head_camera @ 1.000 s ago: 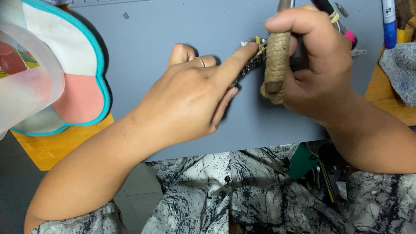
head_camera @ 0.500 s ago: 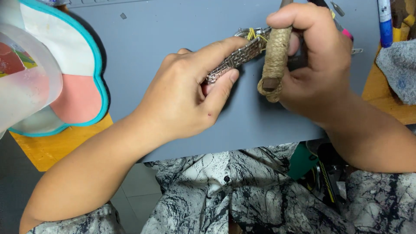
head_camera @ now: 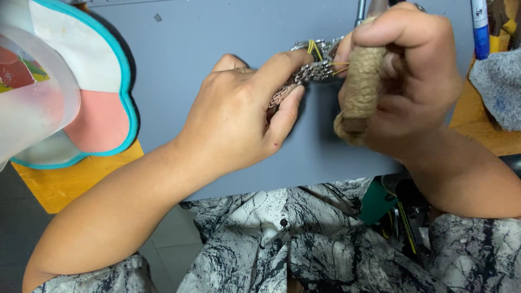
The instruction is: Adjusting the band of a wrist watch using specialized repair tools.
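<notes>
My left hand pinches a silver metal link band, with thin yellow wires showing at its upper end, over a grey mat. My right hand is closed around a tool whose handle is wrapped in tan twine; the handle points down and the tool's metal end rises out of frame at the top. The two hands meet at the band, fingertips touching. Most of the band's lower part is hidden under my left fingers.
A translucent plastic cup and a scalloped tray with a teal rim sit at the left on an orange table. A blue pen and a grey cloth lie at the right.
Both hands have shifted up and slightly apart. The band now lies flatter between them, and the yellow wires show more clearly at its top.
</notes>
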